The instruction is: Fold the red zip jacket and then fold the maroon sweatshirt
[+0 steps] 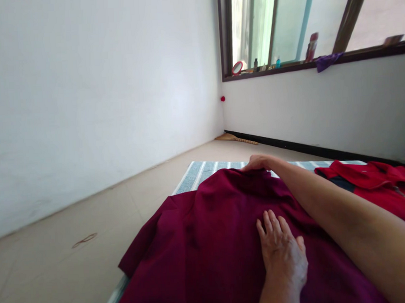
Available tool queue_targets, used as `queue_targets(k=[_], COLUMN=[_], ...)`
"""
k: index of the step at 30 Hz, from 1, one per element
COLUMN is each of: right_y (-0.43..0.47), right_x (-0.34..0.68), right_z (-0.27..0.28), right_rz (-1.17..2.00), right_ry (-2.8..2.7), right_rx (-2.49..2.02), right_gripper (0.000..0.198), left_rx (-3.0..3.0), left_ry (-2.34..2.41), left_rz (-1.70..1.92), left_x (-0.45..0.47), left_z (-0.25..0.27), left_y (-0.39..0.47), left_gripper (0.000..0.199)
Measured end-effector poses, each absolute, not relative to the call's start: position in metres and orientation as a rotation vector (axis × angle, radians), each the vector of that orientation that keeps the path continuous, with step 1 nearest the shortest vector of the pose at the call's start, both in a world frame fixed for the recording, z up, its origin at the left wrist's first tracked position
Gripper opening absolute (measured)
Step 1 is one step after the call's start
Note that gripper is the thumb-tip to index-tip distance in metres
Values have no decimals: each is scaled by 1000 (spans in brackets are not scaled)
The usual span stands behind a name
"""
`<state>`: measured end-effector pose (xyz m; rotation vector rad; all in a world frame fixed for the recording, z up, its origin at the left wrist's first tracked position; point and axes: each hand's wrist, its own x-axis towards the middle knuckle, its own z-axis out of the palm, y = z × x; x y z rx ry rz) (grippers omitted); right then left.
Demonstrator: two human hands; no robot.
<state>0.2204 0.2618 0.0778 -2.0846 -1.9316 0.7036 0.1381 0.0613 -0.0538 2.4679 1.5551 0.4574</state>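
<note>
A maroon garment lies spread over a blue-and-white striped mat, its left side hanging past the mat's edge; its exact kind does not show. My left hand rests palm down on the cloth, fingers stretched out and slightly apart. Reaching in from the right, my right hand is at the garment's far edge, bent over a gathered fold of it. The fingertips of that hand are hidden by the cloth and the hand itself.
To the right on the mat lies a red and dark garment with a zip. A thin cord loop is on the tiled floor at left. White walls close off the corner. A windowsill holds a round mirror, bottles, a flask and a purple cloth.
</note>
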Motion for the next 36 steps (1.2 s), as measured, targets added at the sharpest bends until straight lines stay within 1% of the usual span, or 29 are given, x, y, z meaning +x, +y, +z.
queue_targets(k=[3,7,9,13,15,17,18,22,25,27,29,31,33,36], right_y=[266,272,273,271,270,267,265,239,199,170,146,133,128,126], right_x=[220,219,218,216,219,225,228,236,235,232,229,228,229,229], right_z=[77,65,57,54,62,74,79,88,75,60,46,35,27,17], right_rz=[611,347,298,377,440,496,516,472,269,-71,-307,-389,-423,-479], right_ry=[-1948,-1920,-1957,-2106,-2192,-2294,-2346,-2492,-2554,-2674,-2745,-2709,-2650,-2644], right_rx=[-2010,-1917,-1894,-1850,-1827,-1796,-1777,-1703,-1595,-1378,-1194,-1182,-1190,-1123], right_gripper=[24,30,27,25,24,19,20,44,43,37,31,31,30,19], left_rx=[2486,2488,2476,2477,2474,2461,2452,2356,2080,1766,1443,1160,896,610], left_ry=[1558,1543,1533,1541,1554,1563,1562,1545,1514,1406,1238,1102,1035,990], left_rz=[479,496,493,535,559,595,622,833,1174,1425,1570,1576,1517,1473], left_x=[139,139,138,138,139,141,141,142,142,142,141,138,135,128], left_z=[-56,-59,-59,-59,-60,-61,-62,-64,-59,-52,-45,-40,-37,-35], left_y=[62,61,60,60,60,60,61,65,72,77,81,83,87,93], left_gripper=[66,67,67,65,63,62,61,60,60,56,47,35,28,32])
